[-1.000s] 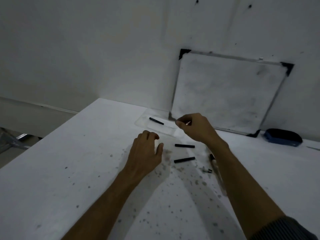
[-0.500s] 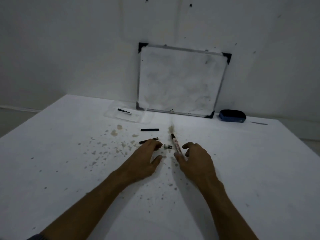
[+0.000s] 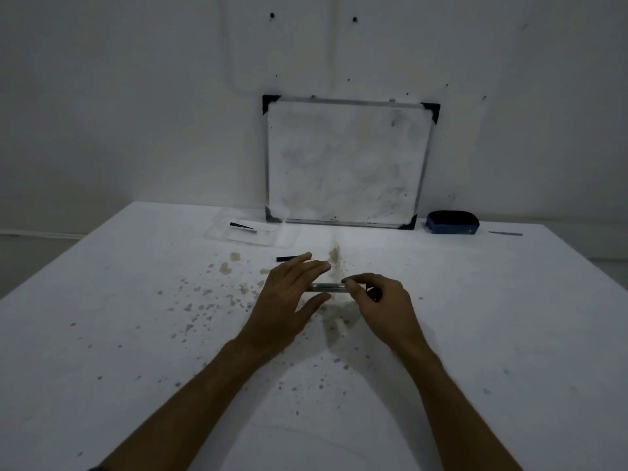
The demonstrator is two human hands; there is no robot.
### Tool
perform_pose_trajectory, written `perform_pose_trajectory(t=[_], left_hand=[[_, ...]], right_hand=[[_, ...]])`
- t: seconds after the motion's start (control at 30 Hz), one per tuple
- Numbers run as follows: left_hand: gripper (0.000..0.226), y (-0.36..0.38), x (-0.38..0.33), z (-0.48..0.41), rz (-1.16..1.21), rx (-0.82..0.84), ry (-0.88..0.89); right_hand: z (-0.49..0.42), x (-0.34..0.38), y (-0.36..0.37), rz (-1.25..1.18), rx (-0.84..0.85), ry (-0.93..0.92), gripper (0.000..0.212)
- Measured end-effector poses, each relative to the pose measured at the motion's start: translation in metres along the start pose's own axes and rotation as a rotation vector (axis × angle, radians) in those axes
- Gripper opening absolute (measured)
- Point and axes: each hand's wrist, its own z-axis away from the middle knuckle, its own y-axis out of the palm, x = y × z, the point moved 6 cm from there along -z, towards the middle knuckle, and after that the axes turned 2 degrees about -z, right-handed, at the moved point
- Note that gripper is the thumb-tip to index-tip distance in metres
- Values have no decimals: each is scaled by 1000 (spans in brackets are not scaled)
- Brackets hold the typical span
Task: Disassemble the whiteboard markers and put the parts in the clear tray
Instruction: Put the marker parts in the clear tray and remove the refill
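Observation:
My right hand (image 3: 380, 300) holds a whiteboard marker (image 3: 329, 287) level above the table, fingers pinched on its right end. My left hand (image 3: 292, 294) sits at the marker's left end with fingers spread around it; whether it grips the marker I cannot tell. A black marker part (image 3: 286, 258) lies on the table just beyond my left fingertips. The clear tray (image 3: 217, 229) rests at the back of the table, left of the whiteboard, with one black tapered part (image 3: 242, 226) inside it.
A small whiteboard (image 3: 346, 164) leans against the wall at the table's back edge. A blue eraser (image 3: 452, 223) lies to its right, with a thin grey strip (image 3: 506, 233) further right. The white table top (image 3: 136, 334) is speckled with stains.
My right hand picked the marker up off the table and turned it level. My left hand moved to its left end. The view shifted, and the small cap piece is no longer seen.

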Motion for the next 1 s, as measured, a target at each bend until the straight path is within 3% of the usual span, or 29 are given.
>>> perform_pose_trajectory(t=[0.23,0.3,0.43,0.57,0.7,0.87,1.0], left_hand=[[33,-8,9,4,-66,-71,114],[31,-12,15,2,-68,-82,131],[40,-33,51,0,67,-118,-93],[26,-49,101,15,286,-186,-447],[19,-43,127,23,352,-151,-661],[21,-37,135,23,372,-93,-706],[25,-38,139,22,393,-64,-711]], right_hand=[[1,10,9,-262,68,3,3],[4,13,13,-320,79,1,15],[6,14,19,-345,55,31,28],[-2,13,28,-164,115,17,18],[-27,18,40,94,148,-47,14],[-80,28,72,312,239,-199,20],[-120,24,95,367,290,-163,28]])
